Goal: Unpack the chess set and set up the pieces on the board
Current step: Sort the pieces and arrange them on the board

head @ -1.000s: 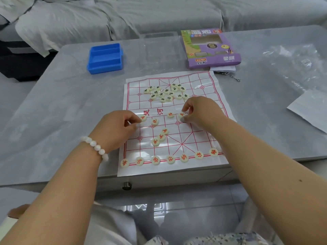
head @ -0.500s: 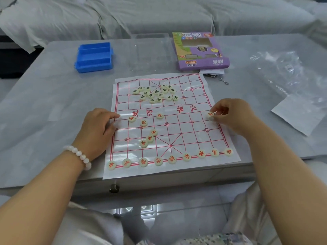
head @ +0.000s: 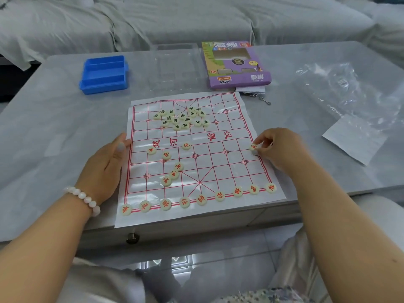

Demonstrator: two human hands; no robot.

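Right hand [head: 282, 147] pinches a red piece [head: 255, 147] at the board [head: 218, 165]'s right edge; loose red pieces [head: 172, 173] lie nearer the relaxed, empty left hand [head: 105, 165] resting on the counter [head: 54, 132].

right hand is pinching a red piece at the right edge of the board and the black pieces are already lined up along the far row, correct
Not quite. In the head view the black pieces lie in a loose cluster on the board's far half, not lined up. The right hand does pinch a red piece at the right edge.

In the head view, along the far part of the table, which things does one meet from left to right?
Blue tray → clear plastic lid → purple game box → crumpled clear plastic wrap.
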